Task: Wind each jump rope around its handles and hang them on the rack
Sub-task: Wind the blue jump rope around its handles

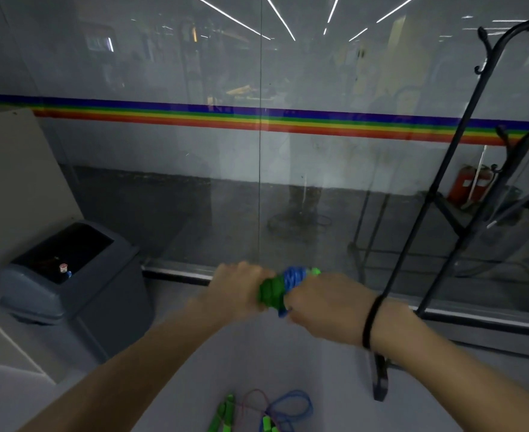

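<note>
I hold a jump rope (283, 283) with green handles and blue cord wound around them, out in front of me at waist height. My left hand (236, 286) grips the left end of the green handles. My right hand (322, 304), with a black band on its wrist, is closed on the right end and the blue cord. More jump ropes (257, 411) with green handles, blue and red cords lie loose on the floor below. The black metal rack (444, 169) with hooks stands to the right.
A glass wall (194, 166) with a rainbow stripe runs straight ahead. A grey swing-lid trash bin (69, 275) stands at the left, beside a white cabinet (10, 169). The rack's foot (380, 381) rests on the floor near my right forearm.
</note>
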